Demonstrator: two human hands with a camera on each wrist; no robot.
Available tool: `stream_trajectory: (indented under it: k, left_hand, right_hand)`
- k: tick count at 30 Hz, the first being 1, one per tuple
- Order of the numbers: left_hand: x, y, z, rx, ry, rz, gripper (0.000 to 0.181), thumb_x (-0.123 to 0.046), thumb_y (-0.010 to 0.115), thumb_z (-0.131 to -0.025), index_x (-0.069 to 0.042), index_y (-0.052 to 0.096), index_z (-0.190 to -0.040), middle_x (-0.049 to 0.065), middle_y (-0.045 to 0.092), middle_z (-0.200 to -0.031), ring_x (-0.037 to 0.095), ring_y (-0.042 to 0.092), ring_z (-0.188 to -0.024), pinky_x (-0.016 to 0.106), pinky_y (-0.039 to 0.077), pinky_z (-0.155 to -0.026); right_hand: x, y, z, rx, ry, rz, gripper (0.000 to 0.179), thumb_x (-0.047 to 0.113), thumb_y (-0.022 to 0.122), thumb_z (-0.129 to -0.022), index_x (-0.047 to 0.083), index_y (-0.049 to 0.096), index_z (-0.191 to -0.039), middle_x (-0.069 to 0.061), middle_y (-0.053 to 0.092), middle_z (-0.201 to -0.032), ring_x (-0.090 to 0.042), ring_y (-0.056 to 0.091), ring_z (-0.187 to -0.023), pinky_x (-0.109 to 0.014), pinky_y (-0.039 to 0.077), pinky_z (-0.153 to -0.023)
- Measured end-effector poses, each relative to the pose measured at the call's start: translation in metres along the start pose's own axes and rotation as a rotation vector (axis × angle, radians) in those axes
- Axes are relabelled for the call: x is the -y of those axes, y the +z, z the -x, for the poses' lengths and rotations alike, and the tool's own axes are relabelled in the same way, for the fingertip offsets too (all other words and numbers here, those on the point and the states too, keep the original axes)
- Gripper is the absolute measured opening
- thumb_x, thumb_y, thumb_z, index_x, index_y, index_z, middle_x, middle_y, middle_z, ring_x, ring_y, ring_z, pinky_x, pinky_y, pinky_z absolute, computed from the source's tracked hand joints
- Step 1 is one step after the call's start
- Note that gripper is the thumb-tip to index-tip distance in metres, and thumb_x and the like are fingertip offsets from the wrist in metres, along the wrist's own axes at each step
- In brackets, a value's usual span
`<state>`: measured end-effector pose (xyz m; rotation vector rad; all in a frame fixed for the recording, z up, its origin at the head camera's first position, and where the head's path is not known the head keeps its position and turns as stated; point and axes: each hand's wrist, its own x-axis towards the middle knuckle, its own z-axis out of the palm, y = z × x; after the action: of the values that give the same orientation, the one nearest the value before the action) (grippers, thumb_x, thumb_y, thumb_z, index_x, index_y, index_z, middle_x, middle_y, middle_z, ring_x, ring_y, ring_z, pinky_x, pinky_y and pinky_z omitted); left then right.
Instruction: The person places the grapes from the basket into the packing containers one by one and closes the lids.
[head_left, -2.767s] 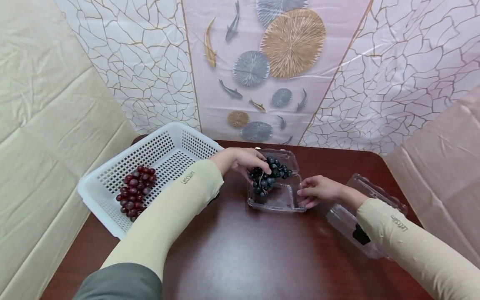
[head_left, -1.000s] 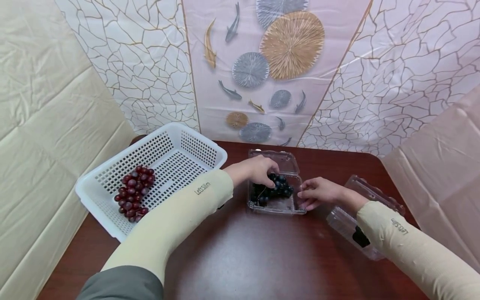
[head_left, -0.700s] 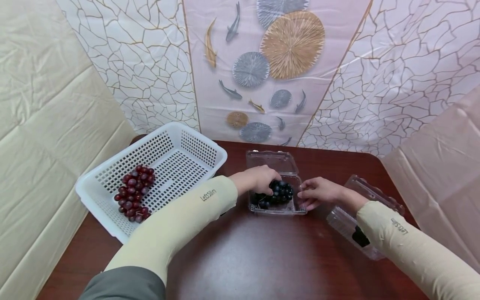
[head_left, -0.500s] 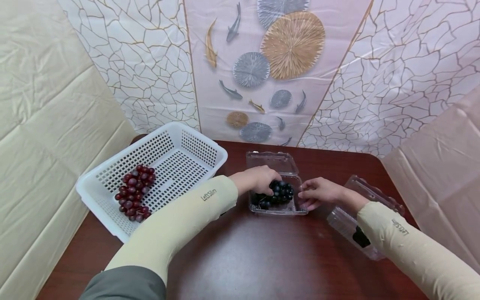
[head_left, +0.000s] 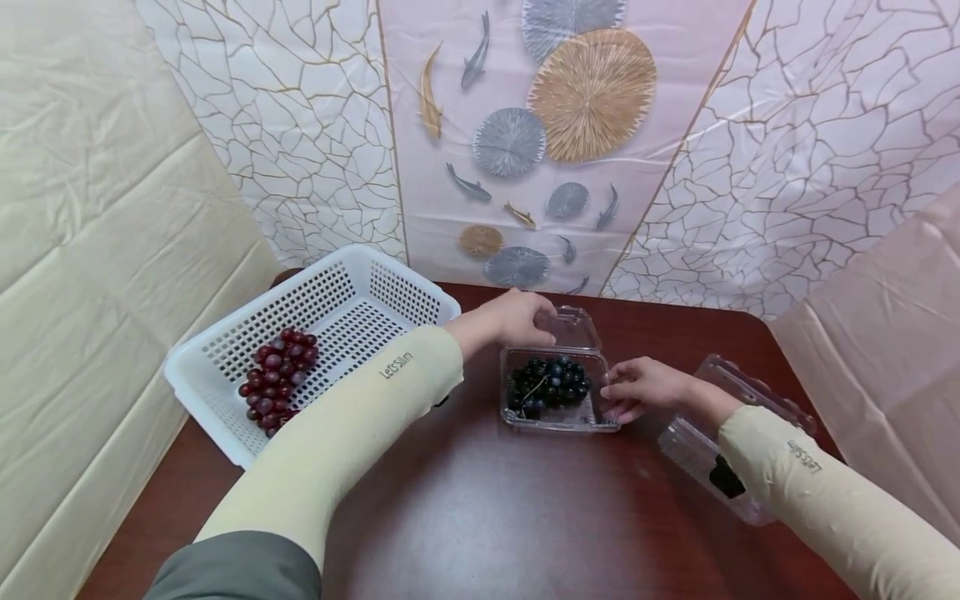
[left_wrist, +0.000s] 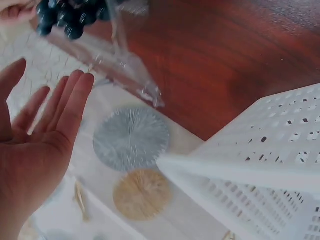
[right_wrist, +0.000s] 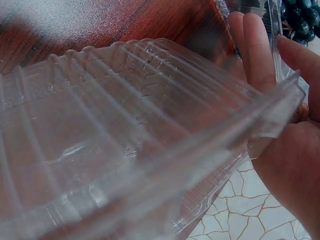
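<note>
Dark blue-black grapes [head_left: 555, 385] lie in the base of a clear plastic clamshell box [head_left: 558, 427], whose lid [head_left: 577, 330] is tipped back toward the wall. My left hand [head_left: 517, 318] hovers above the box's back left, beside the raised lid. Its fingers [left_wrist: 75, 102] are extended and hold nothing in the left wrist view. At the box's right side, my right hand [head_left: 637, 388] pinches the side wall, thumb on one face and fingers on the other, as the right wrist view [right_wrist: 257, 47] shows.
On the left stands a white perforated basket [head_left: 210, 346] with red grapes [head_left: 277, 375] inside. A second clear clamshell box [head_left: 686, 446], with a black patch [head_left: 726, 478] on it, sits under my right forearm. A patterned cloth wall [head_left: 517, 150] closes off the back of the table.
My left hand lowered the dark grapes into the clear box, let go of them and rose back toward the lid. The right hand has stayed at the box's right side.
</note>
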<state>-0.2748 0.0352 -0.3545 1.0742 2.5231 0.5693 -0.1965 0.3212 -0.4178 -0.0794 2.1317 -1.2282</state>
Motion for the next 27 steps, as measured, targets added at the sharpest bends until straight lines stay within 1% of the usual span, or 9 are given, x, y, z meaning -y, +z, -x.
stream_trajectory:
  k: [3, 5, 8, 12, 16, 18, 20, 24, 27]
  left_hand:
    - [0.001, -0.009, 0.001, -0.078, -0.097, 0.084, 0.054, -0.037, 0.065, -0.107, -0.009, 0.058, -0.152, 0.01, 0.062, -0.15, 0.029, 0.054, -0.142, 0.041, 0.038, -0.123]
    - [0.0, -0.014, 0.003, -0.115, -0.166, 0.149, 0.058, -0.042, 0.062, -0.108, -0.008, 0.055, -0.154, 0.012, 0.059, -0.154, 0.032, 0.048, -0.147, 0.043, 0.043, -0.119]
    - [0.0, -0.019, 0.004, -0.155, -0.24, 0.229, 0.064, -0.046, 0.057, -0.109, -0.005, 0.051, -0.157, 0.015, 0.052, -0.16, 0.034, 0.044, -0.15, 0.044, 0.044, -0.118]
    - [0.001, -0.02, 0.005, -0.186, -0.323, 0.321, 0.071, -0.05, 0.055, -0.108, -0.001, 0.046, -0.159, 0.017, 0.049, -0.162, 0.034, 0.047, -0.149, 0.045, 0.044, -0.119]
    - [0.001, -0.015, 0.003, -0.221, -0.442, 0.427, 0.076, -0.053, 0.057, -0.107, 0.001, 0.045, -0.159, 0.018, 0.044, -0.166, 0.033, 0.045, -0.15, 0.044, 0.045, -0.118]
    - [0.003, -0.011, 0.001, -0.229, -0.493, 0.467, 0.079, -0.055, 0.056, -0.106, 0.001, 0.043, -0.161, 0.018, 0.039, -0.169, 0.033, 0.042, -0.152, 0.043, 0.044, -0.118]
    - [0.005, -0.008, -0.001, -0.225, -0.527, 0.494, 0.082, -0.057, 0.055, -0.107, 0.001, 0.04, -0.163, 0.018, 0.036, -0.17, 0.033, 0.039, -0.154, 0.043, 0.043, -0.12]
    - [0.01, -0.002, -0.002, -0.199, -0.57, 0.507, 0.082, -0.06, 0.049, -0.108, -0.001, 0.037, -0.165, 0.017, 0.034, -0.172, 0.035, 0.035, -0.156, 0.044, 0.039, -0.123]
    - [0.012, 0.001, -0.001, -0.178, -0.595, 0.5, 0.08, -0.06, 0.047, -0.108, -0.003, 0.04, -0.164, 0.017, 0.035, -0.171, 0.034, 0.036, -0.156, 0.044, 0.04, -0.122]
  right_hand:
    - [-0.001, -0.001, 0.001, 0.007, -0.004, 0.005, 0.036, 0.008, 0.062, -0.108, -0.017, 0.052, -0.133, -0.021, 0.078, -0.103, -0.019, 0.077, -0.082, -0.042, 0.066, -0.077]
    - [-0.002, -0.002, 0.001, 0.011, -0.008, 0.012, 0.035, 0.008, 0.062, -0.109, -0.016, 0.052, -0.132, -0.02, 0.078, -0.103, -0.019, 0.077, -0.082, -0.042, 0.066, -0.077]
    - [-0.003, -0.002, 0.0, 0.012, -0.004, 0.008, 0.035, 0.009, 0.063, -0.108, -0.015, 0.053, -0.132, -0.021, 0.078, -0.104, -0.019, 0.077, -0.082, -0.041, 0.066, -0.077]
    - [-0.004, -0.002, 0.0, 0.01, 0.001, 0.001, 0.035, 0.009, 0.063, -0.108, -0.014, 0.053, -0.132, -0.022, 0.078, -0.104, -0.019, 0.077, -0.082, -0.04, 0.066, -0.077]
    - [-0.005, -0.002, 0.0, 0.018, -0.009, -0.01, 0.034, 0.009, 0.063, -0.108, -0.015, 0.053, -0.131, -0.023, 0.078, -0.104, -0.019, 0.077, -0.082, -0.041, 0.067, -0.076]
    - [-0.005, -0.002, 0.001, 0.025, -0.016, -0.016, 0.034, 0.008, 0.062, -0.109, -0.015, 0.053, -0.131, -0.024, 0.077, -0.104, -0.019, 0.077, -0.082, -0.041, 0.067, -0.076]
    - [-0.004, -0.003, 0.001, 0.03, -0.019, -0.013, 0.034, 0.008, 0.062, -0.109, -0.016, 0.052, -0.132, -0.024, 0.077, -0.104, -0.019, 0.077, -0.082, -0.042, 0.066, -0.077]
    - [-0.002, -0.002, 0.001, 0.037, -0.023, -0.014, 0.033, 0.008, 0.061, -0.109, -0.015, 0.052, -0.131, -0.025, 0.077, -0.105, -0.019, 0.077, -0.082, -0.041, 0.066, -0.077]
    - [-0.001, -0.002, -0.001, 0.035, -0.021, -0.024, 0.032, 0.007, 0.061, -0.109, -0.015, 0.052, -0.13, -0.026, 0.077, -0.105, -0.019, 0.077, -0.082, -0.039, 0.066, -0.076]
